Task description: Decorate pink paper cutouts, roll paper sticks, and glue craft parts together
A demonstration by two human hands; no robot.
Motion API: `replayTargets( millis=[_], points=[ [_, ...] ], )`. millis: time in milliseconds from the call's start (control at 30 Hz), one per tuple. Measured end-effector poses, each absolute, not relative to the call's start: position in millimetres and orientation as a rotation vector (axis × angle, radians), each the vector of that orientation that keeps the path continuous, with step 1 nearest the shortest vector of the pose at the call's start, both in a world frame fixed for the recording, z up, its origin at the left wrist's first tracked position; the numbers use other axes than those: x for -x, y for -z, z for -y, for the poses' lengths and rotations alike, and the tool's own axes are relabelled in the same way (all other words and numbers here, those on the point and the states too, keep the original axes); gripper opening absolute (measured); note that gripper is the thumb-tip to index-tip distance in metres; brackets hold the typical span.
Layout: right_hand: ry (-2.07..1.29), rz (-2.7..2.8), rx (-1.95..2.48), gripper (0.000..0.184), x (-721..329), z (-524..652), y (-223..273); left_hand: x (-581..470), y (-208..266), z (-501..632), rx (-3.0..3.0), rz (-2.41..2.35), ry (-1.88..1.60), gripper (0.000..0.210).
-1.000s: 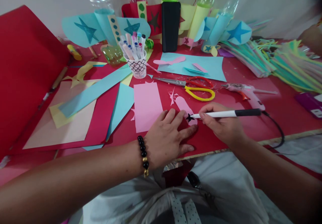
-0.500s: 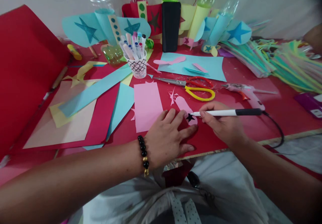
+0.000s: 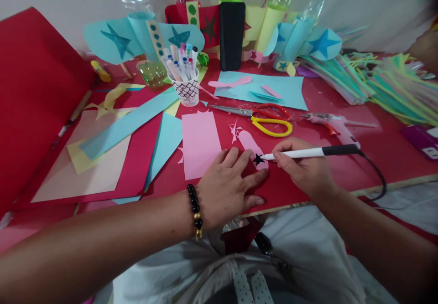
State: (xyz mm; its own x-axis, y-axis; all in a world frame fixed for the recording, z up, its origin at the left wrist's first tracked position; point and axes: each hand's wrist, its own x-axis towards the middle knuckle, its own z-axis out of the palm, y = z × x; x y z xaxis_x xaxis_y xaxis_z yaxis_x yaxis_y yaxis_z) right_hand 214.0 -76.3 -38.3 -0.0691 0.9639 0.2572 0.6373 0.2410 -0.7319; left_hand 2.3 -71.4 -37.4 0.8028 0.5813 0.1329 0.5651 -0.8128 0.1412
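Note:
My right hand [image 3: 301, 167] grips a white marker [image 3: 304, 152] with a black end. Its tip meets the right side of a black star [image 3: 258, 159] drawn on a rounded pink paper strip [image 3: 249, 142]. Flat on the table, with fingers spread, my left hand [image 3: 229, 185] presses the lower end of that strip. A pink paper rectangle [image 3: 201, 144] lies just beyond the left hand. Scissors [image 3: 270, 119] with one red and one yellow handle rest past the strip, beside small pink scraps [image 3: 234, 131].
A patterned cup [image 3: 186, 92] of markers stands behind the pink rectangle. Coloured paper sheets [image 3: 85, 158] lie at left. A pink glue gun [image 3: 337, 126] with a cord is at right, near bundled pipe cleaners [image 3: 342, 80]. A phone [image 3: 232, 37] stands before paper-decorated bottles. Another person's hand [image 3: 424, 48] shows far right.
The marker's tip has shifted slightly right and down along the star, and its black end tilts up a little more. My left hand stays in place.

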Motion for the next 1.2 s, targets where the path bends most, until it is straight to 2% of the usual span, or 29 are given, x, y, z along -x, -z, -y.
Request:
replayTargets(
  millis=[333,933,1200],
  points=[
    [-0.58,1.915,1.406,0.005,-214.4,77.5,35.9,-2.3,38.4,71.3,-2.887,-0.918,-0.254,0.056],
    [-0.593,1.806,1.45,0.006,-214.8,78.8,34.7,-2.9,36.2,71.4,-2.882,-0.927,-0.222,0.055],
    [-0.558,1.47,1.389,0.009,-218.5,75.2,39.2,-0.3,36.7,68.9,-2.841,-0.884,-0.271,0.056]
  ],
)
